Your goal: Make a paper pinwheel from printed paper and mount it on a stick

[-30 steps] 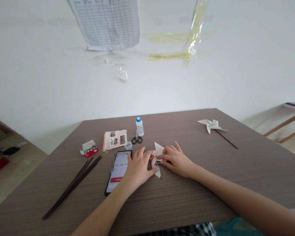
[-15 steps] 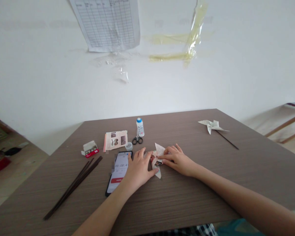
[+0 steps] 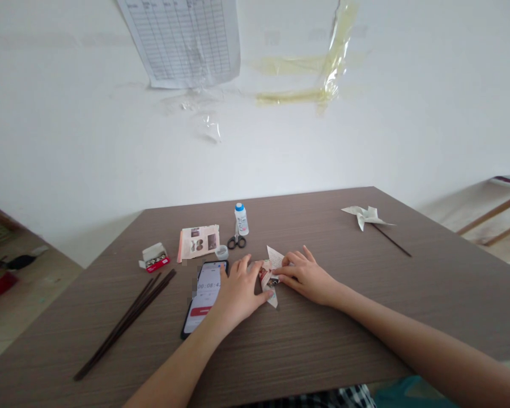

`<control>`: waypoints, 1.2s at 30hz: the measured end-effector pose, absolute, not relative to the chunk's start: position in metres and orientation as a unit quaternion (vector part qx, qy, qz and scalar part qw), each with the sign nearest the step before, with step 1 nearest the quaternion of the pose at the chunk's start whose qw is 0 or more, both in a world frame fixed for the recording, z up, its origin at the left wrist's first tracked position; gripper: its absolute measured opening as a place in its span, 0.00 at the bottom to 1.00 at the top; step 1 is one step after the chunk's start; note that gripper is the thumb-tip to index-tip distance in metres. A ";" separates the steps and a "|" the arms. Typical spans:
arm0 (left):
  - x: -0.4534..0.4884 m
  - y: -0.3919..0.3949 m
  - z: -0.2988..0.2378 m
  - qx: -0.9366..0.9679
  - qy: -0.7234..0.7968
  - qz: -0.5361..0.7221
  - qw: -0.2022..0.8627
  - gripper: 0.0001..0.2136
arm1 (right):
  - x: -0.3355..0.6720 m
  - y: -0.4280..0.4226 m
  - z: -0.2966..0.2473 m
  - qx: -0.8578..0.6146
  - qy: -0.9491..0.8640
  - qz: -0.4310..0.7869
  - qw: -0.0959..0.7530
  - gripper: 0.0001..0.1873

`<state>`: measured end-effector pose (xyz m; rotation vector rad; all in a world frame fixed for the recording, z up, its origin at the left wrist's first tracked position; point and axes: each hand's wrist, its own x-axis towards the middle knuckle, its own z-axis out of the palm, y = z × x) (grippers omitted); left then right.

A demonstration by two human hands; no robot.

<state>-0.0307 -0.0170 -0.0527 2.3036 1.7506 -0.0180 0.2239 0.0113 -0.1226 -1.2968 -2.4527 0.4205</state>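
A folded printed-paper pinwheel [image 3: 273, 294] lies on the table between my hands, its corners turned toward the middle. My left hand [image 3: 241, 289] rests over its left side with fingers spread, index finger and thumb touching the paper. My right hand [image 3: 305, 275] has its index finger and thumb pressed together at the pinwheel's centre; the exact contact is partly hidden. Beneath my left wrist, a phone [image 3: 202, 309] with a running timer is partly covered.
Dark thin sticks [image 3: 125, 326] lie at left, near a small open red-and-white box [image 3: 155, 258]. Printed paper sheets [image 3: 199, 241], a small clear cup [image 3: 221, 253], black-handled scissors [image 3: 237, 242] and a glue bottle [image 3: 241, 220] stand behind. A finished pinwheel [image 3: 368, 216] on a stick lies at right.
Both hands stay almost still on the paper pinwheel. The view has shifted very slightly, and the phone's timer has advanced.
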 end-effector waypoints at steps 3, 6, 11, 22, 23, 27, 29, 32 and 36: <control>-0.029 -0.018 -0.051 0.787 0.605 -0.011 0.121 0.36 | 0.221 0.009 -0.122 -0.455 -0.868 0.111 0.163 0.20; -0.028 -0.018 -0.049 0.786 0.606 -0.014 0.121 0.36 | 0.220 0.009 -0.122 -0.450 -0.872 0.101 0.167 0.21; -0.028 -0.019 -0.048 0.787 0.605 -0.023 0.120 0.36 | 0.224 0.014 -0.123 -0.468 -0.847 0.175 0.183 0.23; -0.028 -0.018 -0.048 0.787 0.604 -0.014 0.128 0.37 | 0.225 0.014 -0.116 -0.473 -0.825 0.235 0.199 0.24; -0.028 -0.018 -0.049 0.787 0.604 -0.013 0.128 0.37 | 0.225 0.013 -0.116 -0.471 -0.829 0.228 0.196 0.23; -0.027 -0.019 -0.047 0.785 0.607 -0.017 0.127 0.37 | 0.223 0.011 -0.119 -0.469 -0.845 0.180 0.181 0.19; -0.027 -0.019 -0.047 0.784 0.608 -0.022 0.127 0.37 | 0.221 0.009 -0.120 -0.470 -0.852 0.153 0.173 0.18; -0.027 -0.019 -0.047 0.784 0.608 -0.019 0.125 0.37 | 0.217 0.007 -0.120 -0.466 -0.862 0.114 0.163 0.18; -0.028 -0.018 -0.048 0.782 0.611 -0.007 0.125 0.37 | 0.211 0.005 -0.118 -0.462 -0.872 0.070 0.144 0.18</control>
